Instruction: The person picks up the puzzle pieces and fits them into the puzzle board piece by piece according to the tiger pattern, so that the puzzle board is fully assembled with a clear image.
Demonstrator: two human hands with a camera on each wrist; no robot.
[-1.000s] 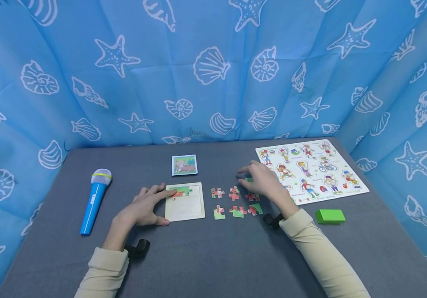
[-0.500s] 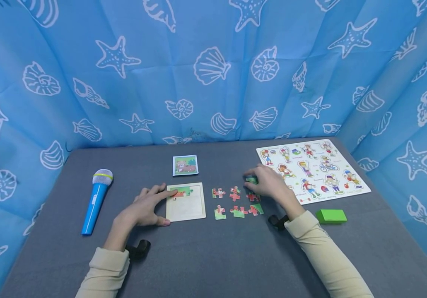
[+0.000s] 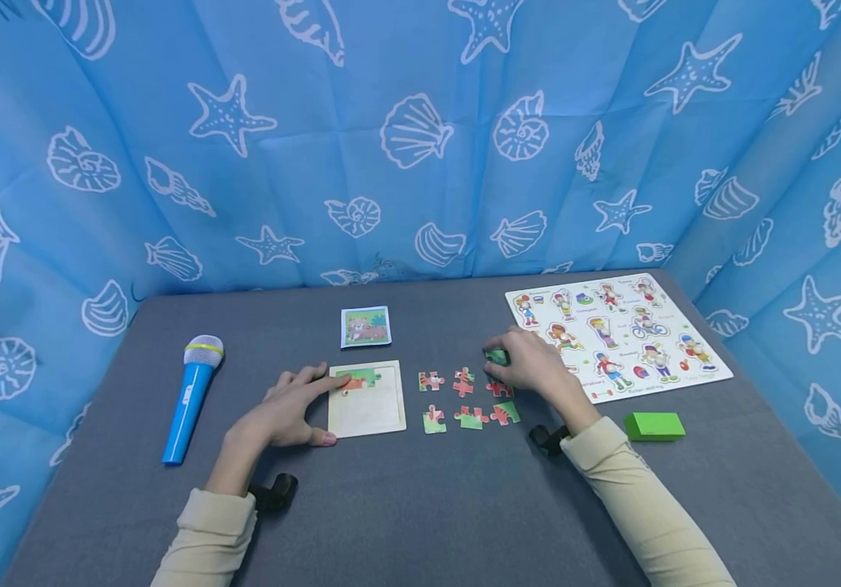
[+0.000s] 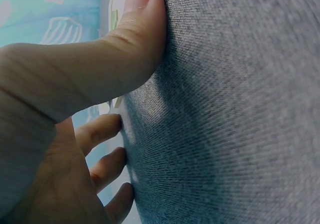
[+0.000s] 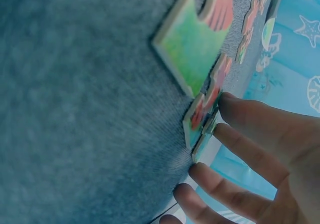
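Observation:
A shallow wooden puzzle tray (image 3: pixel 366 417) lies flat, with a few joined red and green pieces (image 3: pixel 364 377) in its upper left. My left hand (image 3: pixel 279 414) rests along the tray's left side. Its index finger touches those pieces, and the thumb lies at the near left corner. To the right, my right hand (image 3: pixel 528 359) pinches a dark green puzzle piece (image 3: pixel 497 356) low at the table, thumb and fingertips at its edges. Another red piece (image 3: pixel 499 390) lies just below that thumb. Several loose pieces (image 3: pixel 471 418) are spread between tray and right hand.
A small bear picture card (image 3: pixel 365 327) lies behind the tray. At left is a blue toy microphone (image 3: pixel 193 399). On the right are a white sports-figure board (image 3: pixel 617 335) and a green block (image 3: pixel 653 425). A blue shell-patterned curtain (image 3: pixel 420 139) hangs behind the table.
My right hand has shifted slightly right and toward me, its fingers closing around the dark green piece. The left hand stays in place on the tray.

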